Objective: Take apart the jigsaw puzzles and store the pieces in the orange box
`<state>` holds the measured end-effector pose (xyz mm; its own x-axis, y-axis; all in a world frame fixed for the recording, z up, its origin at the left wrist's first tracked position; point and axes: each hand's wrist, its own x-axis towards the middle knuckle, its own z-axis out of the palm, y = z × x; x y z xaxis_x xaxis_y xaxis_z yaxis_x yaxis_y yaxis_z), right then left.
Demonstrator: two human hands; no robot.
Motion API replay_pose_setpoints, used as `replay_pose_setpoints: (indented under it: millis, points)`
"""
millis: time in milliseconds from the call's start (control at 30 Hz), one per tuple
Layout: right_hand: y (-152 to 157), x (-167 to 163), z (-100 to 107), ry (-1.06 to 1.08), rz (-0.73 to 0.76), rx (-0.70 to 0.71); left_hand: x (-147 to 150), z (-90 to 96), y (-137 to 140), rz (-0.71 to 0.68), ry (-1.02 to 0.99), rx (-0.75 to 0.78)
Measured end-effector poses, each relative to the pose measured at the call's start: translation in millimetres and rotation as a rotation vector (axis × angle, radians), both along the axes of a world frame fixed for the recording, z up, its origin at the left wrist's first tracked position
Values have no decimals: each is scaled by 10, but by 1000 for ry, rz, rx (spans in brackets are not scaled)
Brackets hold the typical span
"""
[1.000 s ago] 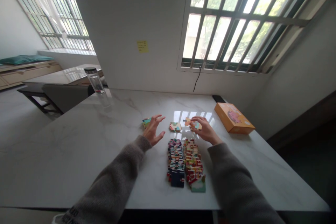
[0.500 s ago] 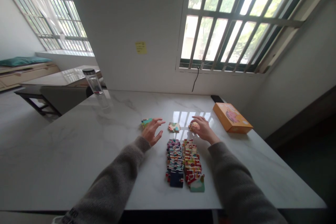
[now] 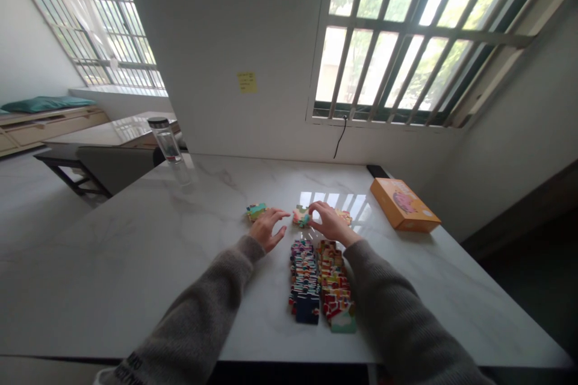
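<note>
My right hand [image 3: 332,222] is at the middle pile of puzzle pieces [image 3: 300,216], its thumb and forefinger closed on the right edge of a puzzle piece with teal on it. My left hand [image 3: 268,228] hovers just left of that pile, fingers apart and nothing in them. Beyond its knuckles lies a small pile of green puzzle pieces [image 3: 256,211]. Partly behind my right hand is another pile of pale orange puzzle pieces [image 3: 345,216]. Nearer to me run two long overlapping rows of puzzle pieces, a dark blue row [image 3: 307,308] and a red and green row [image 3: 343,320].
An orange box [image 3: 404,204] stands at the right on the white marbled table [image 3: 180,252], with a black object [image 3: 374,172] behind it. A clear bottle with a dark lid [image 3: 165,141] is at the far left edge. A black cord [image 3: 339,138] hangs below the barred window.
My right hand has moved left from the pale orange pile to the middle pile, uncovering part of the orange one. My left hand stays nearly in place. The view has shifted slightly.
</note>
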<state>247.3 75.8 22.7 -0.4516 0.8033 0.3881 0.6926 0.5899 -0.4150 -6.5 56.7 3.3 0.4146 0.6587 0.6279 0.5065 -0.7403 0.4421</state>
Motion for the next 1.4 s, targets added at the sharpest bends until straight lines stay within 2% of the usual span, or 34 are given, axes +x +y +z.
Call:
replay_pose_setpoints:
  millis: [67, 167, 233, 300, 367, 433, 500, 700, 833, 967, 1100, 1267, 1400]
  points:
    - [-112, -90, 63, 101, 35, 33, 54, -6, -7, -6, -131, -113]
    - [-294, -280, 123, 228, 92, 64, 136, -39, 13, -39, -441, -371]
    - [-382, -395, 130, 306, 95, 67, 170, -60, 36, -62, -617, -488]
    - [-432, -469, 121, 419, 86, 6, 182, -63, 48, -90, -720, -525]
    - [-451, -499, 114, 534, 88, -121, 176, -45, 36, -128, -742, -518]
    - [-457, -497, 119, 580, 127, -258, 156, -10, 4, -176, -676, -495]
    - [-459, -481, 130, 562, 171, -336, 126, 34, -34, -183, -558, -448]
    - [-422, -432, 120, 642, 137, -384, -14, 176, -90, -64, -76, 1]
    - [-391, -412, 107, 715, 104, -428, -60, 211, -83, -26, 80, 124]
    - [-387, -405, 104, 715, 123, -441, -132, 224, -38, -11, 162, 183]
    - [-314, -288, 63, 675, 71, -337, -436, 185, 153, 133, 100, 173]
    - [-126, -25, -64, 569, -99, -210, -888, -42, 465, 331, 29, 82]
    - [-18, 90, -184, 478, -164, -121, -988, -209, 584, 319, 51, 27]
